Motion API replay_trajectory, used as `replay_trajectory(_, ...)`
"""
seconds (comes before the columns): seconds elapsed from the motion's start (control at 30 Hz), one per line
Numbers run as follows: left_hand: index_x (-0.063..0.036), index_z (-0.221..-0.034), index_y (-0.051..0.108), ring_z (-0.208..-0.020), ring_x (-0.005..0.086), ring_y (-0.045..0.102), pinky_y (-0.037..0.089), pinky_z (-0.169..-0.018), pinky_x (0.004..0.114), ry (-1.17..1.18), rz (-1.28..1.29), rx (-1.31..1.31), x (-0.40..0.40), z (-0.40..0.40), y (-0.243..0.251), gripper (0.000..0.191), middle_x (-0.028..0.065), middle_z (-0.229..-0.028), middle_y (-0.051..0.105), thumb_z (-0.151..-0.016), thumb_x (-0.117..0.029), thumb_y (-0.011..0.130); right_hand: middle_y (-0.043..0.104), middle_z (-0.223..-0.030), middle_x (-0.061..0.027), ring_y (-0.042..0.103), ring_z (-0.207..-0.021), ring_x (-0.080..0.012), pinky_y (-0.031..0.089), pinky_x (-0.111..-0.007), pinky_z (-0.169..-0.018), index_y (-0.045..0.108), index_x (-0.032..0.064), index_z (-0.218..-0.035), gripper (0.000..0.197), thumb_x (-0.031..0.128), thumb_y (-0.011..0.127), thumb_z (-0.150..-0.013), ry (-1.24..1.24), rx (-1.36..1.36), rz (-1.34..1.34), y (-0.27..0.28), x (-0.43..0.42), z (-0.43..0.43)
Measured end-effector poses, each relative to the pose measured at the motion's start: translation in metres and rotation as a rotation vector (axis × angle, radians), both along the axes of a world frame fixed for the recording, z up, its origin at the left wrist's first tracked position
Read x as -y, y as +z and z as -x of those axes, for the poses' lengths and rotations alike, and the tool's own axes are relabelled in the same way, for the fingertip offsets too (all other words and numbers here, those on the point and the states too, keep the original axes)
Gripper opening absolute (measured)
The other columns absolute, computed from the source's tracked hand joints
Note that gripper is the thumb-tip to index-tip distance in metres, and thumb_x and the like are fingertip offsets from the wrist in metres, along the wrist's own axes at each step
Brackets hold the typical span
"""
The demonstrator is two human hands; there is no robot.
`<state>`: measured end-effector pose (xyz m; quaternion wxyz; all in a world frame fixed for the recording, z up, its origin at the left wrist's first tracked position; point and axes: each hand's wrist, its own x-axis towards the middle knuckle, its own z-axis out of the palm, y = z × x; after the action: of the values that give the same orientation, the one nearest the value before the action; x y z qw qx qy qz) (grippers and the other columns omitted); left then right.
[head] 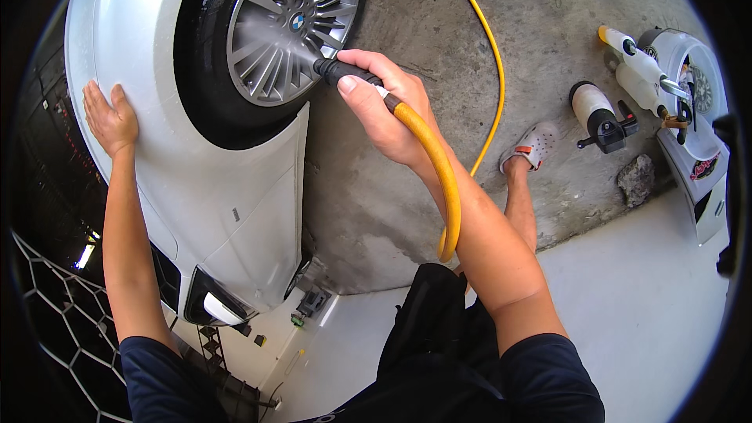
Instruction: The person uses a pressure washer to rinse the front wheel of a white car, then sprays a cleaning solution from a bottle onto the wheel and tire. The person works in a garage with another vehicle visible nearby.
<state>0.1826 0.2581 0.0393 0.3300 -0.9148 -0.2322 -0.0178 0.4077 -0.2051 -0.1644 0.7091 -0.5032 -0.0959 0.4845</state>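
Observation:
My right hand (388, 106) grips a black hose nozzle (346, 72) on the end of a yellow hose (432, 158). A white spray leaves the nozzle and strikes the spokes of a silver BMW alloy wheel (276, 70), set in a black tire (202, 59). The nozzle tip is apart from the wheel, just off its lower right rim. My left hand (111, 117) lies flat, palm down, on the wet white car body (147, 158) to the left of the wheel arch. The hose loops back over my right forearm.
More yellow hose (499, 76) runs over the concrete floor (376, 217). At the right stand a pump sprayer (596, 114), a spray bottle (640, 61), a clear bucket (708, 135) and a rock-like lump (636, 181). My clog-shod foot (531, 144) is near the sprayer. A white wall (628, 282) rises behind me.

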Motion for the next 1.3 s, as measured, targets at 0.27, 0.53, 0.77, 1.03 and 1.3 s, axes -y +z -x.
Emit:
replay_trajectory(0.27,0.0004,-0.161,0.045,-0.158,0.0431,0.037,0.026,-0.13,0.054,-0.025,0.027,0.015,0.002,-0.004,0.001,0.075,0.0257,-0.168,0.044,-0.11,-0.055,0.049,0.08,-0.1,-0.0161,0.075,-0.097,-0.0235,0.058,-0.037,-0.088,0.074,0.0008,-0.127,0.052,0.044,0.071,-0.098,-0.077,-0.022,0.0,-0.045,-0.077,-0.01)
replay_trajectory(0.53,0.0008,-0.161,0.045,-0.159,0.0429,0.034,0.024,-0.131,0.054,-0.039,0.079,0.026,0.0,-0.001,0.002,0.077,0.0261,-0.169,0.042,-0.111,-0.057,0.049,0.078,-0.094,-0.0142,0.074,-0.094,-0.0237,0.058,-0.035,-0.086,0.076,0.0019,-0.124,0.053,0.047,0.07,-0.096,0.082,0.028,-0.07,-0.05,-0.135,-0.009)
replay_trajectory(0.77,0.0023,-0.161,0.045,-0.159,0.043,0.035,0.023,-0.131,0.054,-0.012,0.071,0.021,0.003,-0.004,0.002,0.078,0.0265,-0.168,0.042,-0.111,-0.057,0.049,0.077,-0.112,-0.0103,0.069,-0.107,-0.0185,0.054,-0.034,-0.094,0.075,0.0034,-0.13,0.052,0.046,0.071,-0.1,0.101,0.008,0.01,-0.04,-0.116,0.027)
replay_trajectory(1.03,0.0036,-0.16,0.045,-0.158,0.0431,0.036,0.025,-0.131,0.052,-0.034,0.084,0.014,0.003,-0.005,0.002,0.076,0.0271,-0.168,0.042,-0.111,-0.054,0.05,0.069,-0.088,-0.0046,0.063,-0.083,-0.0133,0.052,-0.032,-0.077,0.074,0.0015,-0.12,0.049,0.045,0.067,-0.101,-0.095,-0.427,0.025,-0.059,-0.113,0.036)
replay_trajectory(1.3,0.0057,-0.159,0.046,-0.157,0.0433,0.037,0.025,-0.131,0.051,-0.041,0.082,0.01,0.003,-0.006,0.003,0.075,0.028,-0.167,0.043,-0.111,-0.052,0.051,0.073,-0.101,-0.0062,0.066,-0.095,-0.0143,0.053,-0.031,-0.086,0.073,0.0024,-0.129,0.048,0.041,0.068,-0.102,0.079,-0.265,0.019,-0.031,-0.073,0.087)
